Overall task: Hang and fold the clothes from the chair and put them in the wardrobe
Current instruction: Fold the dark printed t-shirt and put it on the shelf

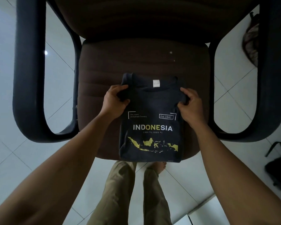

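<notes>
A dark navy T-shirt printed with "INDONESIA" and a yellow map lies folded into a narrow rectangle on the brown seat of an office chair. Its collar with a white label points away from me and its lower edge hangs a little over the seat's front. My left hand pinches the shirt's left shoulder edge. My right hand pinches the right shoulder edge. Both forearms reach in from below.
The chair has dark armrests at the left and right of the seat. White tiled floor surrounds it. A dark bag lies on the floor at the right, another bundle farther back. My legs stand below the seat.
</notes>
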A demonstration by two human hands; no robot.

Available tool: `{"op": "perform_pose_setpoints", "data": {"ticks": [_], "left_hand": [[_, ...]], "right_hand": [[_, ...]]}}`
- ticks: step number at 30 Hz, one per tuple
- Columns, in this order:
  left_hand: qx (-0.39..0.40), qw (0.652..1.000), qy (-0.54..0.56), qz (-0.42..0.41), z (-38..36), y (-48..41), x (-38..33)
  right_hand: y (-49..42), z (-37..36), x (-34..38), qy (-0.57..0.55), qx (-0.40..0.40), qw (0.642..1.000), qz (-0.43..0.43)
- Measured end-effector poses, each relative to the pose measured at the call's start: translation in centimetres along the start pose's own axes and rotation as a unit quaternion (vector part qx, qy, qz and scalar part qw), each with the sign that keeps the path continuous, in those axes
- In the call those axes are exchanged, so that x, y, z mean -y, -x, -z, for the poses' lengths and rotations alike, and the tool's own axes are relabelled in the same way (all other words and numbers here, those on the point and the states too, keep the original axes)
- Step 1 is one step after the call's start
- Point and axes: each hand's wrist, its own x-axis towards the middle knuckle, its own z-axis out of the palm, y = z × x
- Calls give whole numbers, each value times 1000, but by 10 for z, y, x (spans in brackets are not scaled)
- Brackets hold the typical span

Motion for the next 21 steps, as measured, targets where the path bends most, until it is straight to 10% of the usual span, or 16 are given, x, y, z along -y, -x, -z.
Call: {"op": "perform_pose_setpoints", "data": {"ticks": [9, 21], "left_hand": [[-58, 998, -31, 26, -9, 35, -12], [158, 962, 175, 140, -15, 86, 6]], "right_hand": [[35, -9, -2, 34, -61, 997, -27], [94, -15, -11, -75, 84, 991, -78]]}}
